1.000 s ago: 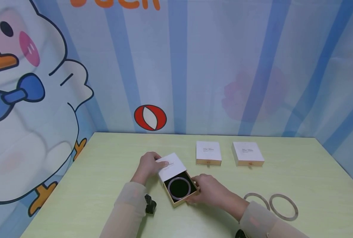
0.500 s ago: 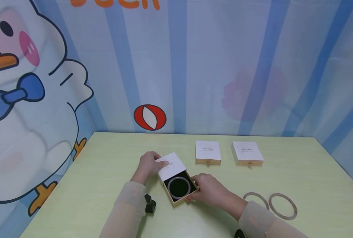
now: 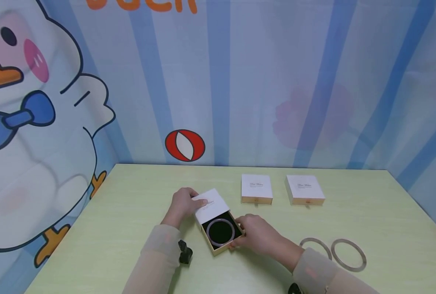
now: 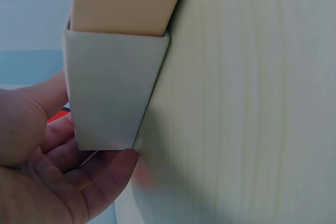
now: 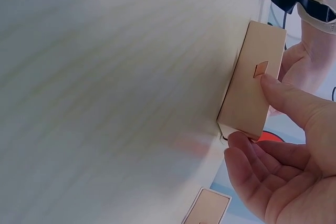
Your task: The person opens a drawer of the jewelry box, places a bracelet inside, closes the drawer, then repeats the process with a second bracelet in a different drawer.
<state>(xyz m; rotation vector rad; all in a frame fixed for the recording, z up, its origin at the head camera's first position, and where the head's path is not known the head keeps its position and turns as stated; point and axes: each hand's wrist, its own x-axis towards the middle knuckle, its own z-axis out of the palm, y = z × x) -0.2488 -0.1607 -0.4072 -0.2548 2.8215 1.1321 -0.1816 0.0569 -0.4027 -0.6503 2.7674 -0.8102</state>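
My left hand (image 3: 181,206) grips the white sleeve (image 3: 213,206) of a drawer-style jewelry box, thumb on top and fingers at the back end, also seen in the left wrist view. The gold drawer (image 3: 218,250) is partly pulled out toward me. A pale bangle (image 3: 208,232) lies flat on the drawer's black lining (image 3: 221,234). My right hand (image 3: 258,234) holds the drawer at its right front corner. In the right wrist view its thumb (image 5: 278,87) presses the drawer front beside a small pull tab (image 5: 260,69), with fingers curled at the side.
Two closed white and gold boxes, one left (image 3: 256,185) and one right (image 3: 305,186), stand behind on the pale green table (image 3: 148,179). Two loose bangles, one partly behind the sleeve (image 3: 311,239) and one farther right (image 3: 344,241), lie near my right forearm. A patterned backdrop (image 3: 254,81) borders the table.
Almost nothing differs: both hands keep their hold on the box, and the drawer stays pulled out about as far. The view shifts very slightly.
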